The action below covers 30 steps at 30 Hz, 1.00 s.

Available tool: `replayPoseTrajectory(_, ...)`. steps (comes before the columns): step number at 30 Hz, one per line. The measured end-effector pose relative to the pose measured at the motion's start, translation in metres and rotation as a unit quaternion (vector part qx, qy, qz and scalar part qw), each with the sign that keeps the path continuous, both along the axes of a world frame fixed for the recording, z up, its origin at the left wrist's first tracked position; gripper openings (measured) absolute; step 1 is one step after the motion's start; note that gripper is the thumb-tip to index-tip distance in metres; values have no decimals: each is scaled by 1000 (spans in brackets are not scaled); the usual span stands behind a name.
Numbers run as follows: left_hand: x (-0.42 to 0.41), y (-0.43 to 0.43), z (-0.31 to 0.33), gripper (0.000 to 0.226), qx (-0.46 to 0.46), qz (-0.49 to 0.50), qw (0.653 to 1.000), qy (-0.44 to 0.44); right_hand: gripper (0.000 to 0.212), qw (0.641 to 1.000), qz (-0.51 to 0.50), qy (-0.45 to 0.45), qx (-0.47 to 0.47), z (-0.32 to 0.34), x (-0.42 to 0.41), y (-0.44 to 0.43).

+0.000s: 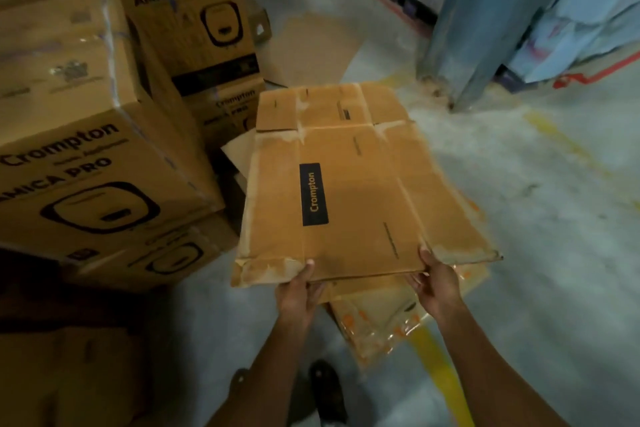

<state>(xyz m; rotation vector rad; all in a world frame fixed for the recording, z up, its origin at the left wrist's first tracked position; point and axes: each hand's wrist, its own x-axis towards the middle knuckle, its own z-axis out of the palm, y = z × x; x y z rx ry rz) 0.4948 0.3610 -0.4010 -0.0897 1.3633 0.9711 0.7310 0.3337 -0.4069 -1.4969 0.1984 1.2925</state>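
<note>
A flattened brown Crompton carton (349, 184) is held level above the floor in the middle of the head view, with a black label on its top face. My left hand (298, 295) grips its near edge at the left, thumb on top and fingers underneath. My right hand (434, 282) grips the same edge further right, thumb on top. Under the near edge lies another flat carton (381, 326) with shiny tape and orange marks, on the floor.
Stacked sealed Crompton Amica Pro boxes (86, 156) fill the left side, with more behind (180, 10). A loose cardboard sheet (311, 45) lies on the grey floor beyond. A blue rack post (485, 28) stands at the upper right. A yellow floor line (440, 367) runs beside my shoe (329, 388).
</note>
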Motion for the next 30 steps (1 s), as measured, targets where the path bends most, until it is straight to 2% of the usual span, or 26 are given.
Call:
replayPoseTrajectory(3,-1,-7,-18,19,-19,2,999,-32,18,994,31,-24,-99,-21,-1,-1)
replayPoseTrajectory(6,-2,-6,-34,12,-76,-7,996,-40,12,989,46,-1,-140,-38,-1,-2)
replayPoseTrajectory(8,-4,-5,-38,10,-100,-5,994,-43,12,989,34,25,-139,-46,-4,-2)
replayPoseTrajectory(12,-7,-5,-38,20,-120,-6,989,-80,11,988,36,37,-149,-57,-13,-2)
replayPoseTrajectory(17,-15,-10,-50,60,-130,-22,988,-84,5,987,28,50,-149,-69,-26,-5)
replayPoseTrajectory(18,-19,-11,-53,62,-129,-20,988,-85,4,987,27,60,-146,-70,-29,-6)
replayPoseTrajectory(20,-26,-14,-57,60,-120,-18,987,-102,17,988,45,67,-135,-69,-35,-6)
replayPoseTrajectory(22,-34,-14,-56,48,-100,-37,988,-114,26,990,56,68,-113,-64,-46,-1)
replayPoseTrajectory(24,-45,-9,-47,34,-78,-75,991,-77,19,990,87,64,-89,-54,-64,10)
replayPoseTrajectory(26,-62,0,-35,27,-54,-118,991,13,17,987,141,45,-55,-43,-88,25)
replayPoseTrajectory(30,-124,7,-4,11,35,-106,983,147,19,964,264,13,11,-12,-161,63)
